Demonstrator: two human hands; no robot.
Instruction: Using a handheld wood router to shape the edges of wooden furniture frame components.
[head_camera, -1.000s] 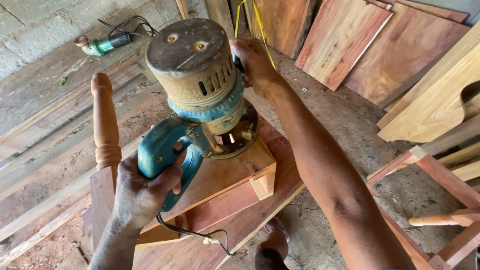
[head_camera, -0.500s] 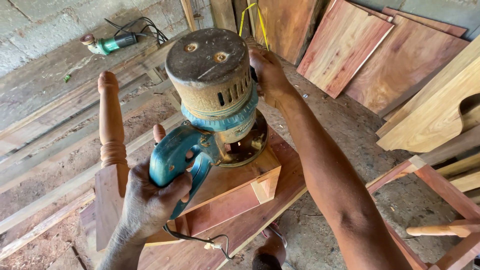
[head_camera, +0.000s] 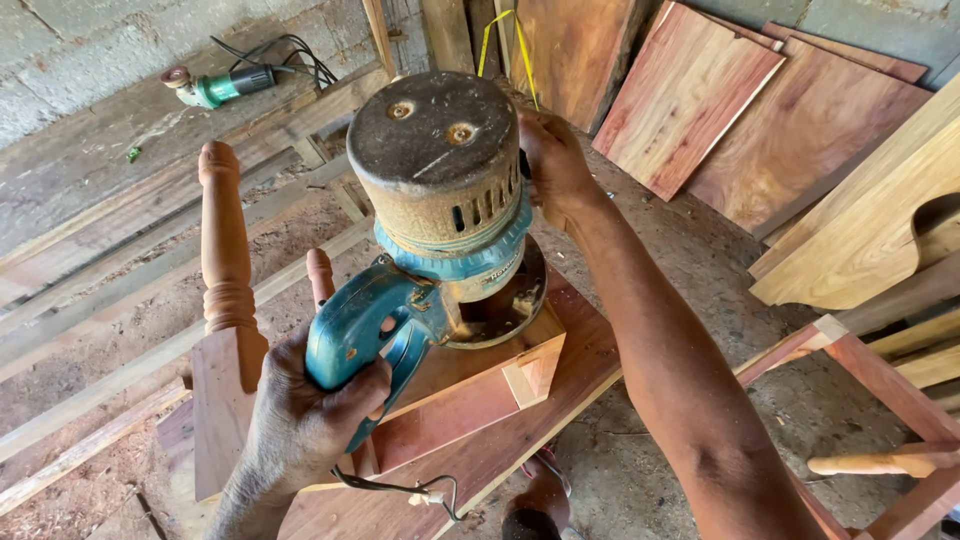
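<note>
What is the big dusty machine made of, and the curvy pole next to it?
The router looks like metal on its round, dusty, rust-brown motor top with slots, and its blue-green handle looks like smooth plastic or painted metal. The turned post is wood: orange-brown, smooth, with carved rings, apparently unpainted.

Dusty matt router (head_camera: 440, 200), smooth reddish wood (head_camera: 470, 400)

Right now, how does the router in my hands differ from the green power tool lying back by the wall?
The router stands upright on the wooden workpiece; the green power tool lies flat. The router is bulky and drum-shaped, the green tool slim. Both hands hold the router; nobody touches the other. Both are corded.
</note>
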